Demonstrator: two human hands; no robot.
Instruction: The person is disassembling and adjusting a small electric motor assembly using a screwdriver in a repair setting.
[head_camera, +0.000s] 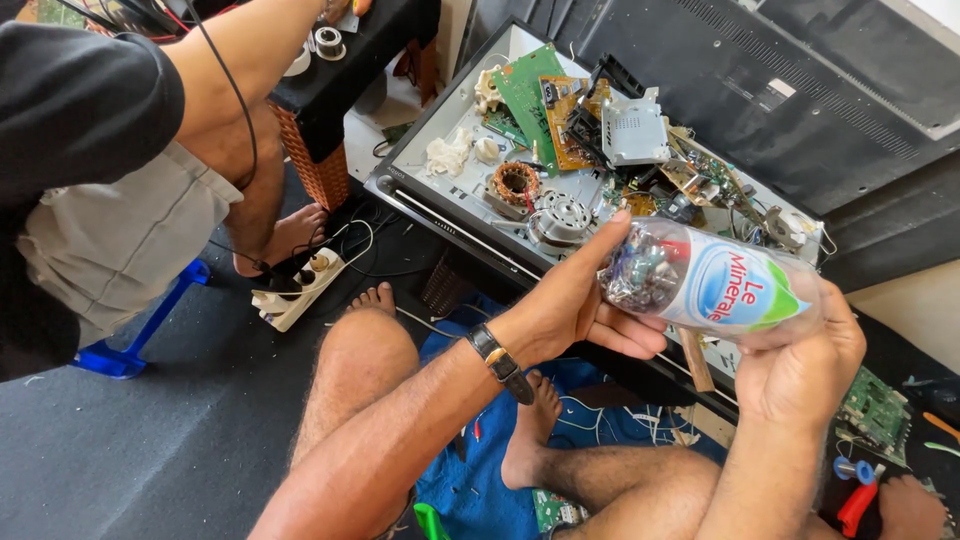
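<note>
Left hand: the left hand (570, 305), a dark-strapped wristwatch (499, 362) on its wrist, lies palm-up against the cut end of the bottle, fingers loosely spread and the thumb raised along its rim – cupping, not clenched.
Right hand: the right hand (800, 365) wraps the clear plastic bottle with a white, red and green label (705, 285) from below, fingers curled round its far end and holding it.
Bottle: tilted on its side in the air between both hands, above the person's bare knees; its open end is packed with small mixed electronic parts (640, 270).
Behind the bottle: a flat grey metal panel (440, 185) carrying green circuit boards (528, 90), a copper-wound motor coil (515, 183) and a grey perforated metal box (634, 130).
Floor left: a white power strip (297, 288) with dark cables, beside another person's bare foot (290, 235).
Lower right – red-handled pliers (858, 505) lying near a further green board (875, 405).
</note>
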